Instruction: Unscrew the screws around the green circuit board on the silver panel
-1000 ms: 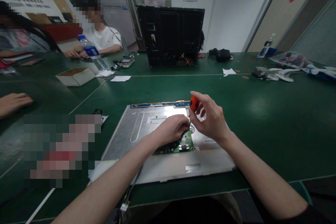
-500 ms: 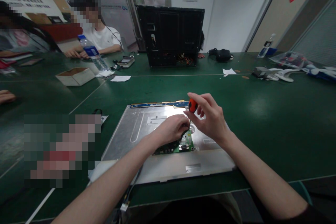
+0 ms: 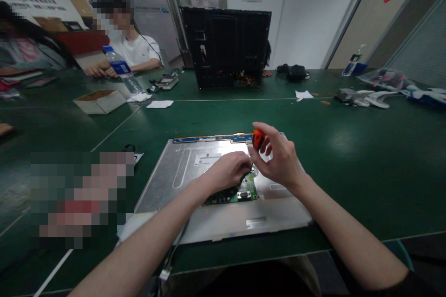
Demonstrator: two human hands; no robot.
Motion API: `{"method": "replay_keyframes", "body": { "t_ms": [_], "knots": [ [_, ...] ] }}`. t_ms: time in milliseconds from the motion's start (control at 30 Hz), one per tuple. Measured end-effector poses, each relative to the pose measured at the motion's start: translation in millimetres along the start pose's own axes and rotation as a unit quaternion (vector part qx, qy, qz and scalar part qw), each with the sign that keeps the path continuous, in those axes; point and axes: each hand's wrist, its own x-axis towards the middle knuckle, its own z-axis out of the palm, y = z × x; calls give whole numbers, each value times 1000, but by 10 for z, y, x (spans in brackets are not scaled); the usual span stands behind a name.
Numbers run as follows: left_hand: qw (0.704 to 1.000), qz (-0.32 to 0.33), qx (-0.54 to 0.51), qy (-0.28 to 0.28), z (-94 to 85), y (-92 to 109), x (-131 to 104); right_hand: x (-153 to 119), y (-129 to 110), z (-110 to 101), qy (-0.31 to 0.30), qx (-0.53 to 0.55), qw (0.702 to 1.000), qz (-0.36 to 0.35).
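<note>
A silver metal display panel (image 3: 163, 171) lies flat on the green table. A green circuit board (image 3: 251, 185) with a video connector sits on it, partly hidden under my left hand (image 3: 232, 169). The fingers of that hand are closed near the screwdriver's tip; what they pinch, if anything, is hidden. My right hand (image 3: 278, 153) grips an orange and black screwdriver (image 3: 258, 139) by its handle, the shaft pointing down at the board. A blue circuit strip (image 3: 209, 138) runs along the panel's far edge.
Beyond the panel, a black monitor housing (image 3: 230, 46) stands upright. At the left are an open box (image 3: 101, 101), a tilted water bottle (image 3: 123, 72) and two seated people. Cables (image 3: 170, 255) hang over the near edge. Plastic bags (image 3: 386, 81) lie at the right.
My right hand and the screwdriver handle have shifted slightly right, with the fingers turned a little. My left hand has stayed nearly still. At the far left, another person's hand has moved leftward.
</note>
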Motion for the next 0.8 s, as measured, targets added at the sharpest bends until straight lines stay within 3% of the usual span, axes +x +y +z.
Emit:
{"method": "replay_keyframes", "body": {
  "t_ms": [800],
  "knots": [
    [1000,4,4,7,17,-31,4,10,-11,1,2,17,1000,1]
  ]
}}
